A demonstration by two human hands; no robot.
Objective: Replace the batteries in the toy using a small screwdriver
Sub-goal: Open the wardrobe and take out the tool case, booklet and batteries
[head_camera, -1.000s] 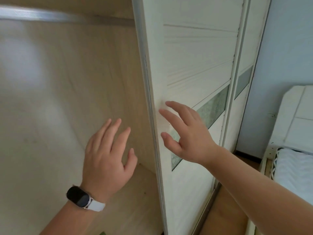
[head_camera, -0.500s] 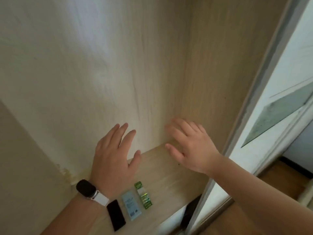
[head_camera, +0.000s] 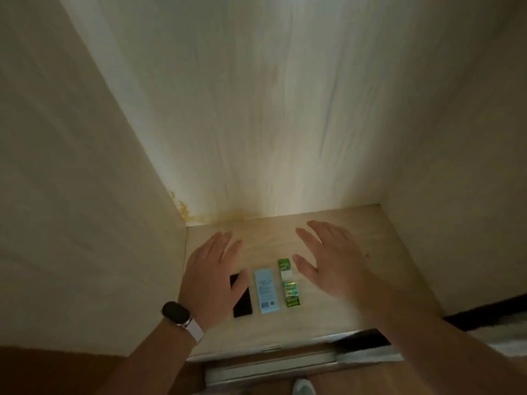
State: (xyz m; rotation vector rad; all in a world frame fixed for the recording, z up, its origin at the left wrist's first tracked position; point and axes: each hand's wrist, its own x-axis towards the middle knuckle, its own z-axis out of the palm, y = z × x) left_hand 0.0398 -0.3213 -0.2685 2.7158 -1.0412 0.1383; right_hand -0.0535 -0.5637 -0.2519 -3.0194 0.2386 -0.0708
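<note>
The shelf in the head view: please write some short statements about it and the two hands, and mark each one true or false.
1. On the shelf, the light blue packet lies between the black item and the green battery strip. True.
2. The right hand holds a screwdriver. False: it is open and holds nothing.
3. The left hand has a bare wrist. False: a dark watch sits on that wrist.
4. The left hand partly hides the black item. True.

Pale wooden shelf [head_camera: 336, 317] with black slab [head_camera: 243, 305], light blue packet [head_camera: 266, 290], green battery strip [head_camera: 289, 283] side by side
</note>
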